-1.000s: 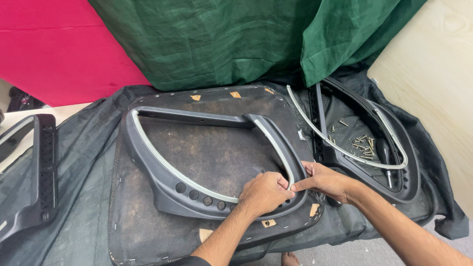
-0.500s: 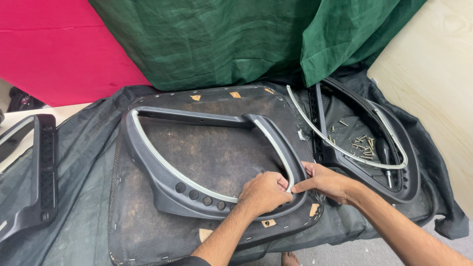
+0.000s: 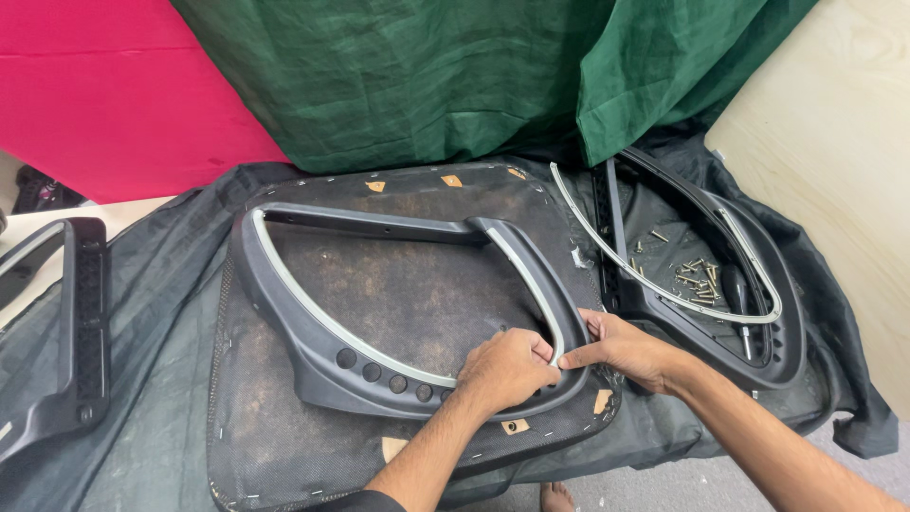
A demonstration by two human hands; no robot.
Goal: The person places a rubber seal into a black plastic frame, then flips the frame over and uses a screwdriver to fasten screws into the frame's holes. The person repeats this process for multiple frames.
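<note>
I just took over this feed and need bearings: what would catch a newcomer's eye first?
Both hands meet at the lower right corner of a dark frame: the left hand and right hand pinch its pale strip. The frame lies on a brown board at centre. To the right, a second frame holds loose screws; behind hang a green cloth and a pink one.
</note>
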